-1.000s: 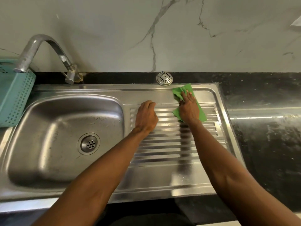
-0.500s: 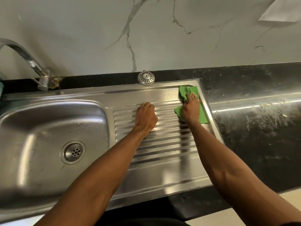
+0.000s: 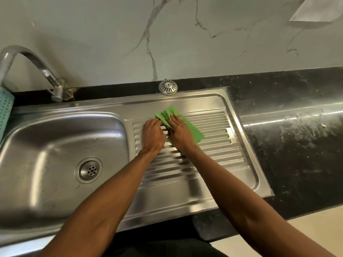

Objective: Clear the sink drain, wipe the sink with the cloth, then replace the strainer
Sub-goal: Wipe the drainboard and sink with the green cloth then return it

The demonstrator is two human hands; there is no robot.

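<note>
The green cloth (image 3: 193,131) lies flat on the ribbed drainboard (image 3: 213,145), pinned under the right hand (image 3: 181,135), fingers spread. It looks soft, light and bunchable anywhere. The left hand (image 3: 153,135) rests at its nine o'clock, fingers curled. The strainer (image 3: 168,87) sits at twelve on the desk (image 3: 297,145).

This is a kitchen, most likely in a home. A stainless steel sink (image 3: 55,145) with a ribbed draining board (image 3: 213,145) is set into a black stone countertop (image 3: 297,145), with a curved metal tap (image 3: 37,64) behind the basin. The wall (image 3: 111,34) behind is pale marble-look tile with grey veins. A teal perforated plastic basket (image 3: 5,112) stands at the sink's left edge.
</note>
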